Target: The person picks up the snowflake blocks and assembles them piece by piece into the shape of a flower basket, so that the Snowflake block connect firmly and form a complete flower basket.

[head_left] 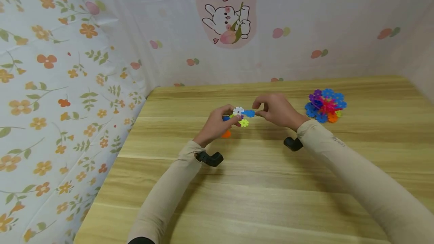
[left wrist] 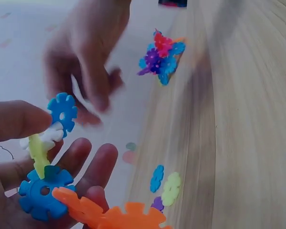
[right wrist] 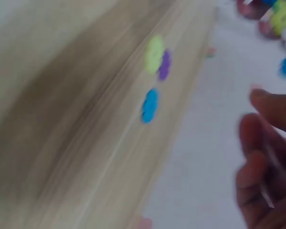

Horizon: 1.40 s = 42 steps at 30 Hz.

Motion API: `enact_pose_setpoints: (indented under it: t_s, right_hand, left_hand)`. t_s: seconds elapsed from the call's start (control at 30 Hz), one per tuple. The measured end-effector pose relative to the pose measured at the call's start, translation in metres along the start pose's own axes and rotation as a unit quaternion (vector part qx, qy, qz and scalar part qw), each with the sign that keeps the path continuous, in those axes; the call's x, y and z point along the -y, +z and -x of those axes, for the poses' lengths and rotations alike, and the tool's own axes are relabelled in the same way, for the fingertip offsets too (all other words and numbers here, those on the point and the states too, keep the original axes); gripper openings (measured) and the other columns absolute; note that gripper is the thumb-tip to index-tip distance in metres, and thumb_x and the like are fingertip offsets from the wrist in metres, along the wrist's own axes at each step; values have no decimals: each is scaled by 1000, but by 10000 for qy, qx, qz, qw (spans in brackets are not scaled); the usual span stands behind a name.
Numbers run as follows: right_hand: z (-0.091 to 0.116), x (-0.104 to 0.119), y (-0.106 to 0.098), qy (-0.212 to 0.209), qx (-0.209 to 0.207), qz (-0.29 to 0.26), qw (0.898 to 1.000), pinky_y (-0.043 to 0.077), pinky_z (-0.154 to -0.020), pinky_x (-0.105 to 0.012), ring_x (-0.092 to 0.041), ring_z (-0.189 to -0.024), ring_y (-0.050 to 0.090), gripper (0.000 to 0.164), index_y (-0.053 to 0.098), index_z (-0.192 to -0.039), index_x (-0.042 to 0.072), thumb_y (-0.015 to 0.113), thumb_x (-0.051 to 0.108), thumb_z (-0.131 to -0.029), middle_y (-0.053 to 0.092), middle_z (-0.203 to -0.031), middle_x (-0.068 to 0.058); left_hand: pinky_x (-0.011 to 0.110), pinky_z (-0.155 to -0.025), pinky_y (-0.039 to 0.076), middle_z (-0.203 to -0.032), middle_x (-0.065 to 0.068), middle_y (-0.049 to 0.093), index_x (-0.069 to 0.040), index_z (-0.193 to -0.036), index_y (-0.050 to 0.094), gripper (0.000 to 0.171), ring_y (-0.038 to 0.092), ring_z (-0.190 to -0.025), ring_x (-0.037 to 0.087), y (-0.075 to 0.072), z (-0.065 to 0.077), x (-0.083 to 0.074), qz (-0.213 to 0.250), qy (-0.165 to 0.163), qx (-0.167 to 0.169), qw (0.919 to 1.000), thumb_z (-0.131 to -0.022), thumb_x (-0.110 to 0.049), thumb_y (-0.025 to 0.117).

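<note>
My left hand (head_left: 217, 122) pinches a joined string of plastic snowflake discs between thumb and fingers. In the left wrist view the string runs from an upper blue disc (left wrist: 69, 113) through a white disc (left wrist: 51, 135) and a yellow disc (left wrist: 37, 155) to a lower blue disc (left wrist: 33, 196). Orange discs (left wrist: 133, 218) hang off its near end. Beside the upper blue disc is my right hand (head_left: 279, 110), blurred in both wrist views, its fingers loosely bent and thumb apart, with nothing seen between them.
Three loose discs lie on the wooden table (head_left: 251, 199): a yellow disc (left wrist: 171, 189), a blue disc (left wrist: 157, 179) and a purple disc (left wrist: 157, 204). At the back right sits a multicoloured cluster of discs (head_left: 320, 104). A printed cloth (head_left: 162, 18) hangs behind the table.
</note>
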State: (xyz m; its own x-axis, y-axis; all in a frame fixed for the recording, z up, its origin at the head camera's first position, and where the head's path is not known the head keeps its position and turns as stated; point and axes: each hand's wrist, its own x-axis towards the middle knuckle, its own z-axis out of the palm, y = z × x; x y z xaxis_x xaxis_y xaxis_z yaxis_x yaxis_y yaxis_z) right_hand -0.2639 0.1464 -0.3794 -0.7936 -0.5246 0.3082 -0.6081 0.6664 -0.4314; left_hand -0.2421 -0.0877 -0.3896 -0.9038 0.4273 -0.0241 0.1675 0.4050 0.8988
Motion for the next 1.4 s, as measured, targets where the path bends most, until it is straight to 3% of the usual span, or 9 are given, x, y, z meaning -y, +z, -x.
enact_pose_setpoints:
  t_s: [0.1,0.2,0.3,0.47,0.57,0.77,0.93,1.17,1.4]
  right_hand:
    - [-16,-12,12,382,683,191,9968,58,-83,-46,-31,-90,72,22,74,-111,3,72,3,-89,74,-113,-16]
    - [-27,-19,27,581,1270,378,9895,55,-96,-50,-37,-111,68,26,72,-119,0,67,2,-93,71,-122,-18]
    - [-32,-22,39,766,1501,568,9841,56,-96,-48,-35,-110,69,22,75,-113,2,66,3,-94,74,-118,-16]
    - [-32,-21,44,873,1202,965,9842,60,-82,-42,-25,-90,71,13,81,-93,8,69,3,-91,78,-100,-9]
    - [-32,-19,44,796,1083,1032,9855,59,-78,-39,-23,-83,68,12,80,-90,8,71,0,-89,77,-95,-9]
    - [-33,-23,41,942,1115,560,9877,57,-78,-42,-27,-83,65,17,76,-99,0,74,0,-82,74,-94,-16]
    - [-26,-29,33,866,1159,177,9893,55,-77,-43,-26,-80,63,7,76,-91,1,72,0,-85,73,-87,-14]
    - [-6,-25,14,871,1004,-374,9904,55,-70,-39,-21,-75,65,3,71,-89,5,69,4,-91,72,-87,-12]
    - [19,-13,1,895,406,-1088,9892,54,-58,-27,-23,-60,68,4,66,-95,5,64,8,-97,72,-94,-17]
  left_hand:
    - [46,-91,57,-115,11,71,-13,-125,60,27,69,-113,27,0,0,0,-4,-102,-43,9999,-101,-26,61]
    - [44,-95,56,-114,8,70,-19,-132,58,34,62,-124,26,1,0,-1,21,-141,-24,9999,-100,-26,62]
    - [41,-93,56,-118,13,69,-18,-136,58,37,63,-121,32,2,0,-2,61,-20,96,9999,-100,-24,62]
    - [31,-89,54,-129,15,67,-9,-134,63,35,65,-115,31,1,0,-3,10,174,280,9995,-100,-19,60]
    - [24,-83,52,-124,14,69,-7,-130,65,33,66,-113,31,1,0,-3,10,180,349,9992,-100,-18,60]
    - [44,-83,56,-107,20,70,-5,-125,65,28,66,-101,43,2,-1,-4,184,366,404,9983,-100,-15,58]
    - [30,-66,47,-92,16,60,-11,-136,59,35,55,-73,29,3,1,-7,370,534,456,9968,-103,-10,48]
    - [29,-69,46,-115,10,61,-15,-137,56,34,54,-85,46,6,3,-5,125,756,451,9960,-104,-21,53]
    - [24,-73,48,-128,4,65,-20,-138,57,36,58,-83,15,10,4,-4,-392,1090,282,9929,-104,-32,56]
